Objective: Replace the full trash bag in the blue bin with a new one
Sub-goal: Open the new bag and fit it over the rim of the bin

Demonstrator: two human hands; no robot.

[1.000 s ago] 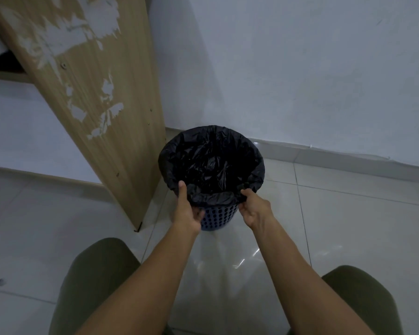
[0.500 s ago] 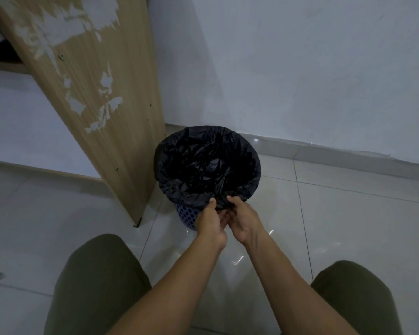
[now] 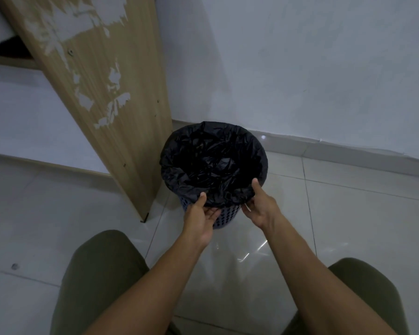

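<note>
A blue perforated bin [image 3: 226,217] stands on the tiled floor by the wall. A black trash bag [image 3: 213,163] lines it, its mouth folded down over the rim, its inside dark and crumpled. Both of my hands are at the near side of the rim. My left hand [image 3: 200,217] has its thumb on the folded hem and its fingers tucked under it against the bin wall. My right hand [image 3: 259,206] pinches the hem a little to the right, thumb up on the bag, fingers below.
A worn wooden panel [image 3: 111,97] leans just left of the bin, its foot on the floor. A white wall [image 3: 300,68] with a skirting runs behind. My two knees in olive trousers [image 3: 99,281] frame the bottom of the view.
Half a second ago my hands met at the front middle of the rim; they have now spread apart along the hem. The bin has not shifted.
</note>
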